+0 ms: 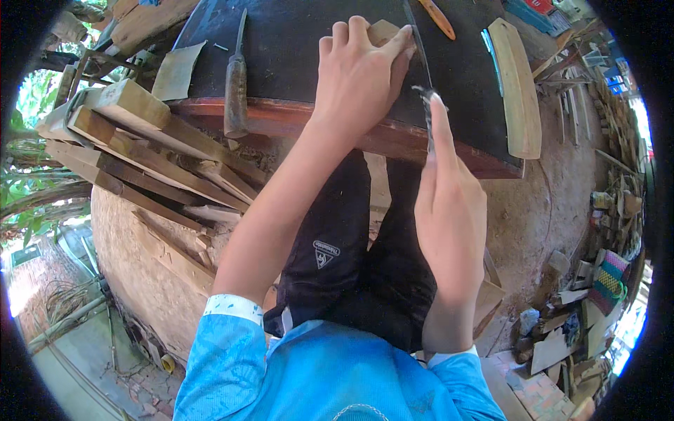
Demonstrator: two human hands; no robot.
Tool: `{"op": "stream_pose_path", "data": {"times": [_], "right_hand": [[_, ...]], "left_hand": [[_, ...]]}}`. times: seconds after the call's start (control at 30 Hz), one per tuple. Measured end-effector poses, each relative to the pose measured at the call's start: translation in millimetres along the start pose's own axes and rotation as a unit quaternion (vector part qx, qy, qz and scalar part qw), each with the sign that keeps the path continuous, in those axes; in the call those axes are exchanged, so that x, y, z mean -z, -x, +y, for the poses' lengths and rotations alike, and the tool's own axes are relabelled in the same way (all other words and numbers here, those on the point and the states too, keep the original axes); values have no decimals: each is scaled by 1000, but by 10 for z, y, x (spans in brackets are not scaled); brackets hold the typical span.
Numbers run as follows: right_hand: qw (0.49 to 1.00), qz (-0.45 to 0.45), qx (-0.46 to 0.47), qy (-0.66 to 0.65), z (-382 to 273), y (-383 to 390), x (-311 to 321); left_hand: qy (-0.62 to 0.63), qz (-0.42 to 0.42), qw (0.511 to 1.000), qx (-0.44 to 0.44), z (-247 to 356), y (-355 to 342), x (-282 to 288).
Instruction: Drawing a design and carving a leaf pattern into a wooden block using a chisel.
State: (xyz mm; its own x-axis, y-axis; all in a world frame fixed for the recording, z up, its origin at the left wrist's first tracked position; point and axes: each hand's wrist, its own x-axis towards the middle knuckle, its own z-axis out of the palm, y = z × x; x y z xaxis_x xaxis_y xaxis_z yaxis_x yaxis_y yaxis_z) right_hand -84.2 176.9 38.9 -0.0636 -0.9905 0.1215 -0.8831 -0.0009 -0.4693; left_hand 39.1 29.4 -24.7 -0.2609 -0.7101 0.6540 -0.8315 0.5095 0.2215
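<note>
My left hand (360, 77) is closed on a small wooden block (382, 32), pressing it down on the black tabletop (288, 59). In my right hand (451, 210) is a handsaw (421, 50), its thin blade seen nearly edge-on. The index finger lies stretched along the saw's dark handle, while the other fingers wrap round it. The blade runs away from me, close along the right side of the block and the left fingertips. Whether its teeth touch the wood I cannot make out.
A wooden-handled chisel (236, 95) overhangs the table's front edge at left, near a sandpaper-like sheet (178, 71). An orange-brown handle (438, 19) lies at the far side. A pale plank (516, 91) rests along the right edge. Timber pieces (151, 133) are stacked left of the table.
</note>
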Motion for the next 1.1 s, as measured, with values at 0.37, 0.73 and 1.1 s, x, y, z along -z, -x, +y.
{"op": "stream_pose_path", "data": {"times": [0.37, 0.73, 1.1], "right_hand": [[997, 46, 39, 47, 210, -509, -148], [996, 62, 27, 59, 69, -556, -217], [999, -12, -30, -1, -12, 137, 31]], "left_hand": [[-12, -11, 1000, 3, 48, -12, 37], [1, 21, 999, -25, 38, -23, 26], [3, 3, 1000, -1, 20, 0, 9]]}}
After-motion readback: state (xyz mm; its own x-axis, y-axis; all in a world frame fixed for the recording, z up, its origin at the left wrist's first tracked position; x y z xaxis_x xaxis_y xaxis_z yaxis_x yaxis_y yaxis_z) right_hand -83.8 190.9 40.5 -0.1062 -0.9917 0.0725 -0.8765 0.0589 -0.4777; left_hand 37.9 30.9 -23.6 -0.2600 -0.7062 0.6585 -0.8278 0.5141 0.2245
